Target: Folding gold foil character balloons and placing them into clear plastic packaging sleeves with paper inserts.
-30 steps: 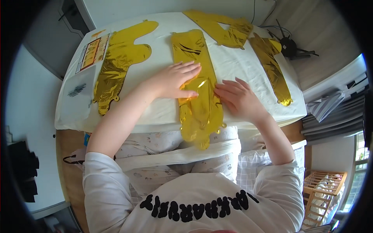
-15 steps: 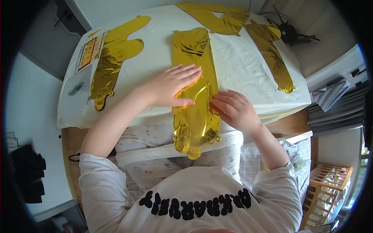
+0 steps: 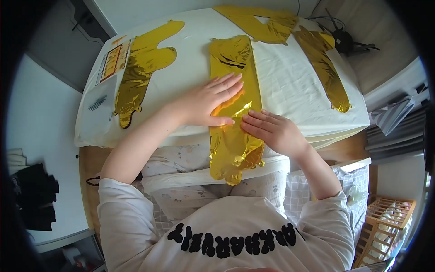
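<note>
Paper (image 3: 113, 63), printed in colour, is lying at the left end of the white-covered table (image 3: 181, 50), with a translucent bag (image 3: 93, 113) and a two-armed foil piece (image 3: 140, 68) just beside it. In the middle, a long gold foil balloon (image 3: 253, 81) is lying flat, its near end reaching past the table's near edge. The left hand (image 3: 222, 99) is resting palm down on it, fingers fanned and clasping nothing. The right hand (image 3: 276, 129) is touching its right part with straight fingers (the thumb is hiding, so I cannot tell whether it is pinching). Farther right, a holed foil piece (image 3: 240, 20) is lying by the far edge, and a narrow foil piece (image 3: 321, 68) is slanting toward the near right corner. The balloon is looking very light, limp and slick, probably easy to crease; its side edges are seeming the safest places for a loose pinch. As for writing, the paper is carrying small print too blurred to read, the bag is showing dark marks, and the white shirt (image 3: 190, 258) is bearing bold black lettering across the chest.
</note>
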Demonstrator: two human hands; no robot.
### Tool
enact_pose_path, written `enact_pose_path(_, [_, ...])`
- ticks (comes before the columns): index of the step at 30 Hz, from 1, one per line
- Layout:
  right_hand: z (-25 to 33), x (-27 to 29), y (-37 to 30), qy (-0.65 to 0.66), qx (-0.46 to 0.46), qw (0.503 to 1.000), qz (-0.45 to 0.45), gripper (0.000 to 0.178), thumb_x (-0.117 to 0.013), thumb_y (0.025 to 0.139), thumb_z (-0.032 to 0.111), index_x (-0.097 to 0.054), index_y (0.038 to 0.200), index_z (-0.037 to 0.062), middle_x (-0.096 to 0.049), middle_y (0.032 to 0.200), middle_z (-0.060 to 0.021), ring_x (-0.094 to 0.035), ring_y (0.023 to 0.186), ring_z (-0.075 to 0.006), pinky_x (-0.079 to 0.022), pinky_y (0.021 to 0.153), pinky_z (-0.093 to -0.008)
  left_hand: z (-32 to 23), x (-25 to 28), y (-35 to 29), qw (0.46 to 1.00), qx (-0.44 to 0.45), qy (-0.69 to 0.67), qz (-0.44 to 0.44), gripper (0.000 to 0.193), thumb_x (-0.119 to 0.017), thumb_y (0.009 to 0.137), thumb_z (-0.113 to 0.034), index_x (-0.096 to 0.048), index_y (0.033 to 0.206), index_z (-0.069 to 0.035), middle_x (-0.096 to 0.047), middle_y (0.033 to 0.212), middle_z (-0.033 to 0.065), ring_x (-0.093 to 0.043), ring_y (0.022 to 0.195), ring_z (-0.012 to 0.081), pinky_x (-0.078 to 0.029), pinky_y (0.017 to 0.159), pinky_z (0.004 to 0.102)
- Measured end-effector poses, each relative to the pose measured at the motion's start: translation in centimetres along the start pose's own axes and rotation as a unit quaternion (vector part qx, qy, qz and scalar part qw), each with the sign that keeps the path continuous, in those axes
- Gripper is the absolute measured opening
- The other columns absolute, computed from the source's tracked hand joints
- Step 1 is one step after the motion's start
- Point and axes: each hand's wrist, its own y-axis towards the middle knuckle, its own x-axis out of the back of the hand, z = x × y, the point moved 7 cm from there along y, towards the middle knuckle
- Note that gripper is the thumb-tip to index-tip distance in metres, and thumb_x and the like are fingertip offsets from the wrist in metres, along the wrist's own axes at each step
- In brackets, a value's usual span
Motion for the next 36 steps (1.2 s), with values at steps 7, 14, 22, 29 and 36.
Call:
enact_pose_path(7, [-0.4,-0.4,-0.3,0.005,-0.005,1.0,0.006,0.04,-0.058,0.093,0.014,-0.069,0.131,0.0118,-0.068,0.136,-0.0048,-0.064,0.129,-0.0225,-0.052,0.111,-0.0403,-2.0,1.8,-3.2,0.994,-0.111,-0.022,-0.007,0.09,-0.064,0.093,-0.063,-0.035,0.162,-0.013,-0.028,0.17,0.0073,-0.026,0.157,0.0284,-0.017,0.128,0.0526])
enact_pose_path(14, [0.0,-0.1,-0.1,0.002,-0.003,1.0,0.01,0.04,-0.059,0.093,0.014,-0.069,0.132,0.012,-0.068,0.137,-0.005,-0.064,0.129,-0.0227,-0.051,0.112,-0.0403,-4.9,-0.5,-6.6,0.996,-0.023,0.075,0.041,0.095,-0.078,0.081,-0.053,-0.041,0.158,-0.013,-0.039,0.165,0.0086,-0.037,0.152,0.0266,-0.029,0.125,0.0492])
enact_pose_path(22, [0.2,-0.3,-0.1,-0.044,0.013,0.999,0.006,0.041,-0.061,0.092,0.013,-0.068,0.132,0.0113,-0.067,0.139,-0.0041,-0.063,0.129,-0.0237,-0.052,0.11,-0.0395,-4.7,-1.1,-6.6,0.997,-0.005,0.069,-0.024,0.067,-0.073,0.088,-0.017,-0.051,0.152,-0.015,-0.05,0.158,0.0053,-0.046,0.147,0.0234,-0.035,0.123,0.0476])
enact_pose_path(29, [0.4,-0.3,-0.5,-0.031,0.04,0.999,-0.008,0.041,-0.061,0.091,0.013,-0.069,0.132,0.011,-0.067,0.137,-0.0051,-0.064,0.129,-0.0245,-0.052,0.11,-0.0394,-4.6,-1.0,-6.4,0.997,0.01,0.061,-0.04,0.054,-0.061,0.095,-0.011,-0.055,0.148,-0.014,-0.052,0.156,0.0042,-0.047,0.146,0.0229,-0.034,0.123,0.0487])
enact_pose_path(36, [0.5,-0.1,-0.1,0.025,0.039,0.999,0.007,0.04,-0.06,0.091,0.012,-0.069,0.13,0.0087,-0.07,0.132,-0.0072,-0.065,0.127,-0.0256,-0.053,0.11,-0.0399,-5.0,-1.1,-6.5,0.989,0.002,0.137,-0.061,0.044,-0.051,0.104,-0.024,-0.057,0.147,-0.019,-0.049,0.159,0.0015,-0.047,0.146,0.0198,-0.034,0.123,0.0492])
